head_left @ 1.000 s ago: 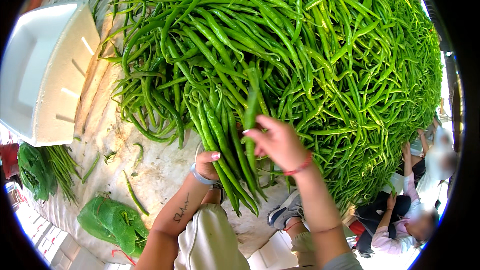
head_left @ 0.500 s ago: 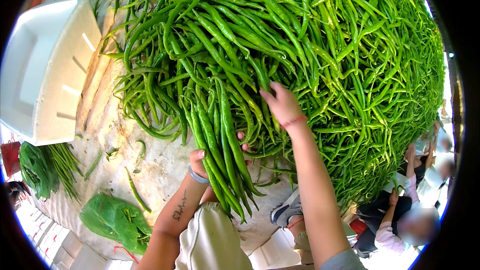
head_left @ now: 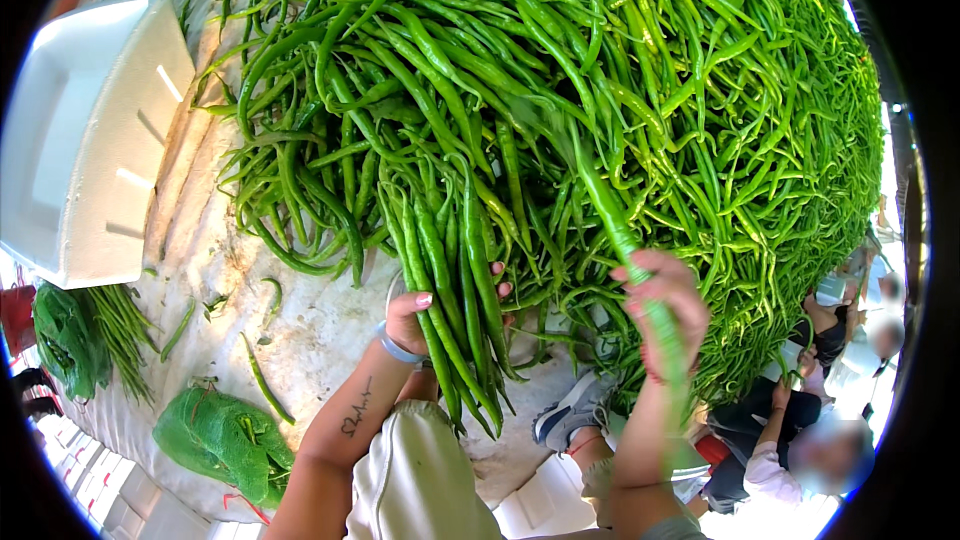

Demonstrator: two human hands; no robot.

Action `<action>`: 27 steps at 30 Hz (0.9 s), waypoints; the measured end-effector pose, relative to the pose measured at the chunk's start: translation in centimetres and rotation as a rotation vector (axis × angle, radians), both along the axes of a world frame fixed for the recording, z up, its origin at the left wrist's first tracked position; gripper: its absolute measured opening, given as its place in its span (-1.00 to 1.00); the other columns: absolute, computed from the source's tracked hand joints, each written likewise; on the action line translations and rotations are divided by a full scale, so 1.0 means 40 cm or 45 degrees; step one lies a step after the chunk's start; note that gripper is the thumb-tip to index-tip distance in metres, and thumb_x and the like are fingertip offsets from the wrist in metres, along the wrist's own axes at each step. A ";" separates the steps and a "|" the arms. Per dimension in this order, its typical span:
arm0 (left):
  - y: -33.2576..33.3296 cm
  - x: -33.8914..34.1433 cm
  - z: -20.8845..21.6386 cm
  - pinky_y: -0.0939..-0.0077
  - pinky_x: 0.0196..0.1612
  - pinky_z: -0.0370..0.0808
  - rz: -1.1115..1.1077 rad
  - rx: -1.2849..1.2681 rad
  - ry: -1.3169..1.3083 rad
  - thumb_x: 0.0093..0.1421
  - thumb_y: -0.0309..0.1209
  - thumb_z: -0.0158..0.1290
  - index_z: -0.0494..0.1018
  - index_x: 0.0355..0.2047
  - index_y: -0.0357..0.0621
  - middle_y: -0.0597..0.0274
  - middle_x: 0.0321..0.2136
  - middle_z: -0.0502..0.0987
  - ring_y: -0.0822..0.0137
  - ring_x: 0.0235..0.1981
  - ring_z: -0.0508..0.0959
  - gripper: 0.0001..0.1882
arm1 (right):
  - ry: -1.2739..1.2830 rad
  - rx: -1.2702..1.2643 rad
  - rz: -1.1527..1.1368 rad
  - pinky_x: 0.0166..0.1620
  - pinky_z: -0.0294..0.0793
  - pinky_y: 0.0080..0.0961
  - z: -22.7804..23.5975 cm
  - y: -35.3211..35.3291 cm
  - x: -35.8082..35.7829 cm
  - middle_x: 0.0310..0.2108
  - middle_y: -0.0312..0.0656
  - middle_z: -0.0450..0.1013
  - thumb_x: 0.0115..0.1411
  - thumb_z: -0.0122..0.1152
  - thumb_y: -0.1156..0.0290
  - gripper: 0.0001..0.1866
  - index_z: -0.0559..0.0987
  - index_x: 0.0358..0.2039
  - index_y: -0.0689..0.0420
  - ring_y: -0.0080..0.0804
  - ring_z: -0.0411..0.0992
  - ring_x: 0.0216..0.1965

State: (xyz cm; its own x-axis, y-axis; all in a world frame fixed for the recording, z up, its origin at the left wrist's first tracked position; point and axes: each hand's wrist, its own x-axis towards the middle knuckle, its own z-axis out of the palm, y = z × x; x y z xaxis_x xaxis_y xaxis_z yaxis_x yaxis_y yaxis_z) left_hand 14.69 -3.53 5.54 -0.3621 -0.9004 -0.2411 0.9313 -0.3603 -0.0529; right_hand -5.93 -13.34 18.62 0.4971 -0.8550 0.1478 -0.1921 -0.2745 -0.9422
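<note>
Two bare forearms are seen. A pale bracelet (head_left: 398,350) is worn on the left wrist, a script tattoo (head_left: 357,410) is inked on the forearm, and cream trousers (head_left: 420,475) are worn.

Bright daylight falls over a pale, rough cloth-covered bench (head_left: 300,340), stained and strewn with a few stray bits of green. A white foam box (head_left: 90,140) sits empty at its far left. Below the bench's left edge, green mesh sacks (head_left: 220,440) lie on a floor of light paving tiles (head_left: 90,490). At the lower right, another person (head_left: 790,440) sits low on the ground beside a white crate (head_left: 530,505), with further figures blurred behind.
</note>
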 end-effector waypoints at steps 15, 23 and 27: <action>0.032 -0.024 -0.006 0.32 0.03 0.28 -0.099 0.212 -0.253 -0.12 -0.38 0.08 0.16 0.05 -0.17 0.14 -0.08 0.36 0.22 -0.06 0.37 -0.34 | 0.659 -0.093 -0.028 0.11 0.06 -0.26 -0.131 0.164 0.205 0.13 0.11 0.01 0.06 0.08 0.26 -0.36 0.14 0.09 0.30 -0.02 0.04 0.12; 0.007 -0.091 0.091 0.46 -0.03 0.29 -0.506 0.033 -0.507 -0.10 -0.50 0.09 0.21 0.01 -0.21 0.20 -0.14 0.38 0.36 -0.13 0.38 -0.40 | 0.529 0.169 -0.354 0.17 -0.08 -0.11 -0.070 0.271 0.142 0.18 0.26 -0.41 -0.35 0.44 0.38 0.24 -0.30 0.17 0.27 0.22 -0.32 0.20; -0.075 -0.194 0.263 0.48 -0.04 0.29 -0.742 -0.309 -0.705 -0.09 -0.51 0.12 0.23 0.00 -0.16 0.28 -0.14 0.39 0.40 -0.15 0.38 -0.42 | 0.459 0.030 -0.652 0.15 0.02 -0.27 0.045 0.279 0.029 0.16 0.25 -0.21 -0.39 0.45 0.40 0.26 -0.31 0.16 0.30 0.09 -0.13 0.19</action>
